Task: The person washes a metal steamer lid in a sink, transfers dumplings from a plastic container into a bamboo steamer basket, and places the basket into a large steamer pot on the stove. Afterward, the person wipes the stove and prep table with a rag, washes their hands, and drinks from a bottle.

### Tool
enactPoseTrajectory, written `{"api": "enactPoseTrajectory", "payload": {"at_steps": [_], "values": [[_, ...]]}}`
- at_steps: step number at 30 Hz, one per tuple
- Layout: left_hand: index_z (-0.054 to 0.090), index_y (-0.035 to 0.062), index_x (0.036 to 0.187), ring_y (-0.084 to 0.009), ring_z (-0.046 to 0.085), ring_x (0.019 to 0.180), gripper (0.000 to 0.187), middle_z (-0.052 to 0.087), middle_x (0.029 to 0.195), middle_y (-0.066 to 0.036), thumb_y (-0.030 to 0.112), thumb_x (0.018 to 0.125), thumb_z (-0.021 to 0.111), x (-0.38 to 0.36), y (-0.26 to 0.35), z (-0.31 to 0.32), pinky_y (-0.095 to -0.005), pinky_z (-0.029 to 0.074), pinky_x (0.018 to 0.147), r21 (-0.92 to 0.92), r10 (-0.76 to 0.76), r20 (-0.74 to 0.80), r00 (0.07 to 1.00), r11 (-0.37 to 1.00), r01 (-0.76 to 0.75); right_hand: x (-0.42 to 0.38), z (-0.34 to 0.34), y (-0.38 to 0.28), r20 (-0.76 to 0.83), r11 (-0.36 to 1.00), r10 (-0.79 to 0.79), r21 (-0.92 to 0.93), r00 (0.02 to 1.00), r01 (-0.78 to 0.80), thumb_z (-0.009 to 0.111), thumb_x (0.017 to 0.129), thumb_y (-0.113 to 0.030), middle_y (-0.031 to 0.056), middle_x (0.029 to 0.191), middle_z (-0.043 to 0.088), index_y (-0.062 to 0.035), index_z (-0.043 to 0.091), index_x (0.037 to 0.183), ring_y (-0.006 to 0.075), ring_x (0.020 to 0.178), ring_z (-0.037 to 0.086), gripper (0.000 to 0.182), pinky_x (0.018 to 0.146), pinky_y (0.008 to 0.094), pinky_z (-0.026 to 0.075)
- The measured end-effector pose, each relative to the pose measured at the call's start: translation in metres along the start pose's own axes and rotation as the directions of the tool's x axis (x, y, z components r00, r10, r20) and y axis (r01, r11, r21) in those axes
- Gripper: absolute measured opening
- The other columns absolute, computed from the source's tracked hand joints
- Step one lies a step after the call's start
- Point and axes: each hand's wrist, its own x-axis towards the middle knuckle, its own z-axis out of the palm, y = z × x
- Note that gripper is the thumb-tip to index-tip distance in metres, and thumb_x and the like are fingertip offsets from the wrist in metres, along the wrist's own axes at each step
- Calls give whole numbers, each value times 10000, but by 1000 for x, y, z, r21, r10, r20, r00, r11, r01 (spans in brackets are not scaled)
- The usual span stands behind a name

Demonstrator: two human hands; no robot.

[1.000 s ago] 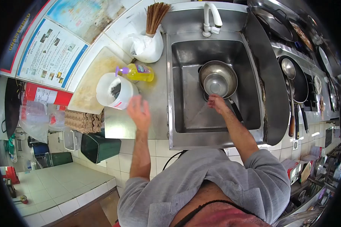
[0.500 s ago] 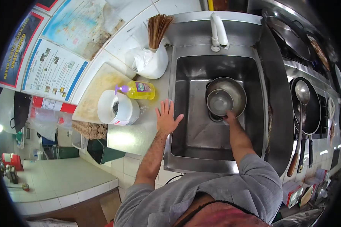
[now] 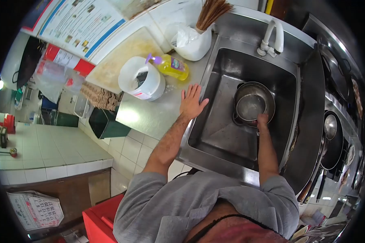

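Observation:
My left hand rests flat, fingers spread, on the metal counter at the sink's left rim. It holds nothing. My right hand reaches down into the steel sink, its fingers closed at the near rim of a small round metal pan. A thin dark handle seems to run down beside my wrist. The small pan sits inside a larger metal pot, near the right side of the basin. My fingertips are partly hidden.
A white faucet stands behind the basin. On the left counter are a yellow soap bottle, a cut-open white container and another white container with a stick brush. Pans and a ladle lie at right.
My view has turned, so the sink appears tilted and farther right. The small pan sits more centrally inside the larger pot. My left hand stays flat on the counter.

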Motion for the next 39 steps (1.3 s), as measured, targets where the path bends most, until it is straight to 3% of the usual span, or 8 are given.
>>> {"api": "enactPoseTrajectory", "payload": {"at_steps": [11,18,21,27,31,33,35,39], "values": [[245,103,1379,-269,136,1343,620,206,1446,-70,451,884,381,31,-20,-6,-522,84,1063,-17,14,153,988,1000,-12,-184,15,-181,348,854,-517,273,782,443,423,680,77,168,846,578,-54,336,1272,190,435,549,613,306,251,453],[256,102,1375,-312,142,1333,625,206,1441,-110,452,875,394,-21,-8,7,-555,87,1047,148,-226,-120,967,959,243,-175,-2,-135,466,891,-360,430,808,149,420,691,62,211,965,560,-56,304,1281,204,499,579,613,314,257,470],[233,106,1383,-333,128,1334,658,181,1448,-120,443,857,440,-42,5,-4,-572,78,1041,126,135,16,991,983,-136,-158,-27,-113,397,942,-327,203,858,266,447,675,50,184,942,553,-45,350,1254,229,523,583,595,328,287,472],[176,119,1400,-322,92,1345,764,124,1462,-105,389,800,564,-38,15,-9,-575,75,1041,196,64,112,992,977,-85,-66,-40,-34,28,978,-178,-106,984,180,440,733,14,190,1094,551,-83,315,1330,295,753,630,617,344,319,499],[175,128,1402,-320,91,1345,763,115,1466,-102,369,796,572,-36,17,-8,-574,81,1041,224,59,107,993,971,-81,-42,-30,-32,-26,999,-20,-44,999,19,497,756,-41,173,1080,556,-46,335,1303,304,748,629,570,362,369,500],[177,130,1402,-320,92,1346,765,116,1466,-103,366,794,576,-38,15,-4,-572,82,1042,213,57,103,993,974,-78,-20,-33,-60,189,890,-30,-443,981,112,551,753,-77,184,1043,580,-54,406,1261,314,832,621,529,530,431,532],[193,120,1398,-330,102,1344,754,142,1460,-114,362,794,574,-35,15,0,-574,82,1040,194,62,92,994,978,-79,-13,-27,-96,36,707,-519,-543,854,453,653,726,-243,163,1051,596,-73,444,1243,334,1018,540,582,894,395,421],[201,118,1397,-340,108,1342,755,154,1459,-119,355,788,581,-35,15,0,-576,86,1037,200,87,83,993,974,-102,-11,-30,-220,-168,691,-722,-189,671,698,601,783,-343,304,1176,405,-91,413,1238,447,1079,435,553,905,458,393]]}}
